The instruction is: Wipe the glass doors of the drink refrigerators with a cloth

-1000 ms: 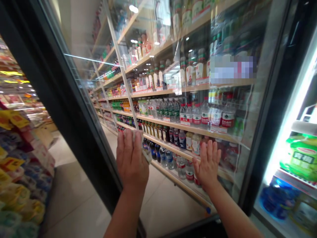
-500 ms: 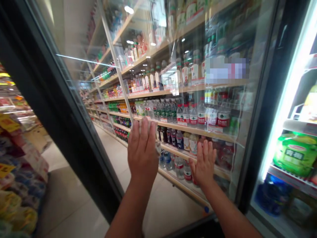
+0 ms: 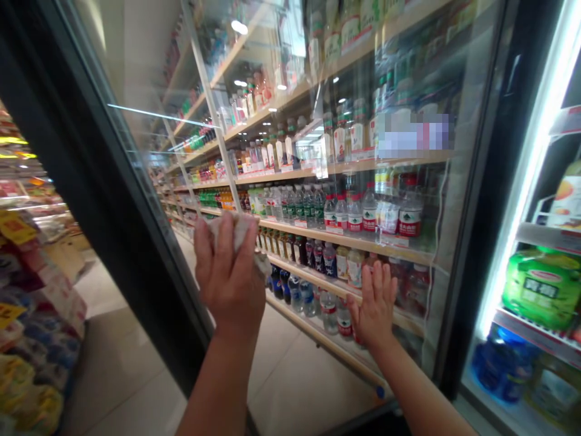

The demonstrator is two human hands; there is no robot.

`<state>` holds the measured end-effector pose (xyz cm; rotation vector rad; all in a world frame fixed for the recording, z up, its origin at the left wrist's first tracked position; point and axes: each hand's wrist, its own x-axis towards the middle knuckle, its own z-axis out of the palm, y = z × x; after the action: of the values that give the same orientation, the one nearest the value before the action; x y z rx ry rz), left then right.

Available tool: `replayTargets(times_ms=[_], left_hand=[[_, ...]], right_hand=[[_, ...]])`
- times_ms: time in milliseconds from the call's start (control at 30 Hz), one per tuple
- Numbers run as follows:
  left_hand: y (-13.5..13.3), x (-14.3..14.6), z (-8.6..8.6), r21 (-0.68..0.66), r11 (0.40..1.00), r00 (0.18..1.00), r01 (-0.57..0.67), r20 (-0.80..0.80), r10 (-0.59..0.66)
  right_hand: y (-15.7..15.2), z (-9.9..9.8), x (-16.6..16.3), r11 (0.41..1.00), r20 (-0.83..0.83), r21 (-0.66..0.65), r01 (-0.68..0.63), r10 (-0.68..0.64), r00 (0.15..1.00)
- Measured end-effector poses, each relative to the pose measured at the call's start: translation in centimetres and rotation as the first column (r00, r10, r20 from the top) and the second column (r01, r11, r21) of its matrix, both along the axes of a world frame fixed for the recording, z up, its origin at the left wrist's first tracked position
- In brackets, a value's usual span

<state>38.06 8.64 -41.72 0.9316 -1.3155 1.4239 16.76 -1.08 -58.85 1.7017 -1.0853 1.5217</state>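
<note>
Fingers spread, my left hand (image 3: pixel 229 278) presses a crumpled greyish cloth (image 3: pixel 244 225) against the glass pane of an open black-framed door (image 3: pixel 113 233). The cloth shows between the fingers and beside the thumb; its remainder is hidden under the palm. My right hand (image 3: pixel 374 303) rests flat on the same pane, lower right of the middle, with fingers apart and nothing held. Through the glass, bottled drinks (image 3: pixel 363 209) stand in rows behind both hands.
At the right is a lit cooler with a green package (image 3: pixel 535 284) and blue bottles (image 3: pixel 503 363) on its shelves. Stacked packaged goods (image 3: pixel 40 339) stand at the left beyond the door's edge. The tiled floor (image 3: pixel 122 369) shows below.
My left hand has slid left across the pane with the cloth, and more of the cloth now shows. My right hand has stayed in nearly the same place.
</note>
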Motion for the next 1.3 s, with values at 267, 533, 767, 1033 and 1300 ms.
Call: replayTargets(times_ms=[267, 533, 767, 1033, 1300], left_hand=[[-1.7, -6.6, -6.5, 0.385, 0.914, 0.903, 0.130, 0.335, -0.269], [0.2, 0.9, 3.3, 0.073, 0.996, 0.995, 0.056, 0.079, -0.061], [-1.9, -5.1, -3.0, 0.355, 0.929, 0.919, 0.106, 0.321, -0.227], [-0.2, -0.3, 0.4, 0.195, 0.977, 0.971, 0.087, 0.201, -0.127], [-3.5, -4.4, 3.8, 0.143, 0.987, 0.983, 0.069, 0.158, -0.092]], right_hand=[[0.0, 0.0, 0.1, 1.000, 0.001, -0.005, 0.001, -0.001, 1.000], [-0.1, 0.0, 0.0, 1.000, 0.008, -0.028, -0.002, 0.002, 1.000], [0.1, 0.2, 0.4, 1.000, 0.011, -0.009, 0.010, -0.010, 1.000], [0.0, 0.2, 0.3, 1.000, 0.005, 0.002, -0.001, 0.001, 1.000], [0.2, 0.5, 0.8, 1.000, 0.017, -0.003, 0.002, -0.002, 1.000]])
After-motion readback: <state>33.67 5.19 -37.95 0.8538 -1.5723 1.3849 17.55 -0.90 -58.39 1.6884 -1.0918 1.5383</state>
